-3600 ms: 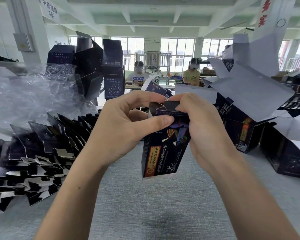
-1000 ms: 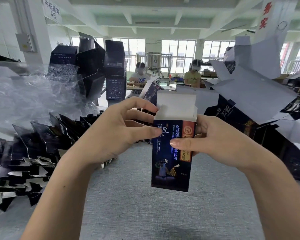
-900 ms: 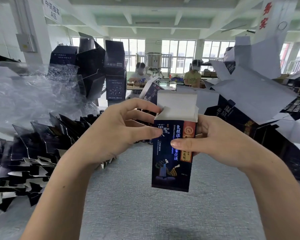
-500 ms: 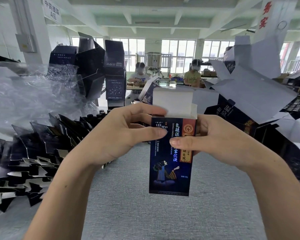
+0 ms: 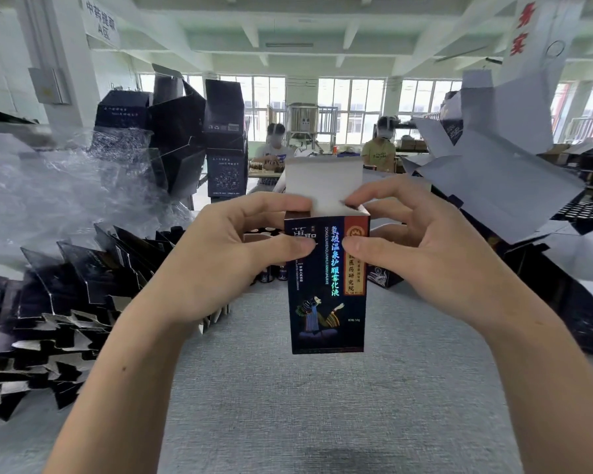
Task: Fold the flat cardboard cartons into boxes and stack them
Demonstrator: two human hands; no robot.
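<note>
1 carton point(image 5: 327, 302) gripped by left hand point(image 5: 226, 261), right hand point(image 5: 435, 254); 2 workers point(image 5: 275, 148) beyond.

Two bare hands and forearms
Short, trimmed nails on the left hand point(image 5: 220, 265) and right hand point(image 5: 439, 268) (thumbnails plainest); a small mole dots the left forearm point(image 5: 120, 378).

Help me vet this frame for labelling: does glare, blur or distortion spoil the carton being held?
Head view: the carton is sharp, its print readable, no glare hiding it. Head view: the windows behind are bright and washed out. Head view: the plastic wrap at left shows hazy sheen. Head view: the wide lens bows the ceiling beams and stretches the edges.
</note>
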